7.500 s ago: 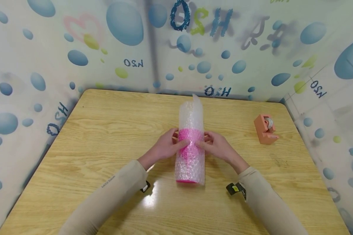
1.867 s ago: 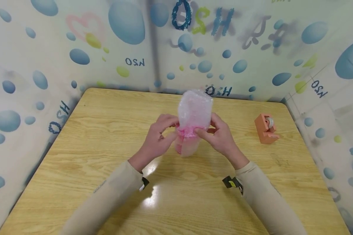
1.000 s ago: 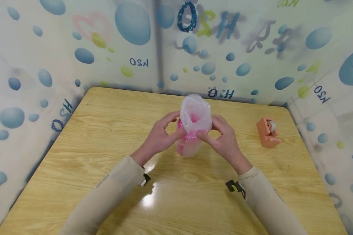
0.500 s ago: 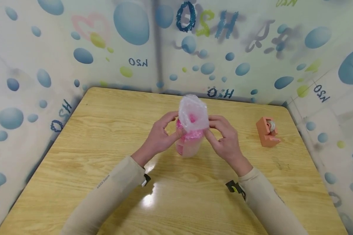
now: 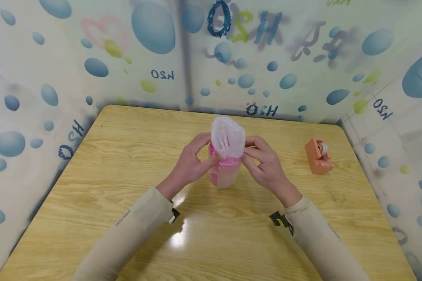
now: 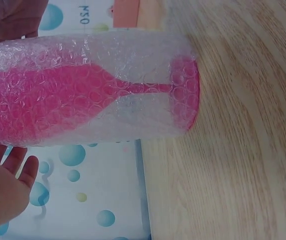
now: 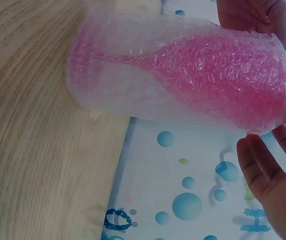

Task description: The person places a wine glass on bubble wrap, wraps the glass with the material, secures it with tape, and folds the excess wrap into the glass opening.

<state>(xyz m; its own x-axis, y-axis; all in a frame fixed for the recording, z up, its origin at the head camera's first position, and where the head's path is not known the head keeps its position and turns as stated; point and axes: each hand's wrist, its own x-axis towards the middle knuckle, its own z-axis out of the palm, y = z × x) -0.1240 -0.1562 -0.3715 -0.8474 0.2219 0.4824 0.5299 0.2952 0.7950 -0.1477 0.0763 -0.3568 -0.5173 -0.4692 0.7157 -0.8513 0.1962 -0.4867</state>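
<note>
One pink glass (image 5: 225,171), a stemmed one wrapped in bubble wrap (image 5: 227,136), stands upright on its foot near the middle of the bench (image 5: 119,164); its long axis runs straight up from the wood, foot down and bowl up, as both wrist views show; the loose wrap rises past the bowl in a crumpled white tuft. The glass sits between two hands, at the level of the fingers; the left hand (image 5: 191,162) lies against its left side, thumb and fingers curled round the wrap near the bowl; the right hand (image 5: 263,164) is at its right side, fingertips pinching the wrap just below the tuft. One orange tape dispenser (image 5: 318,155) rests well apart, toward the right edge of the bench; walls printed with blue bubbles (image 5: 151,27) close in the far side and both ends.
</note>
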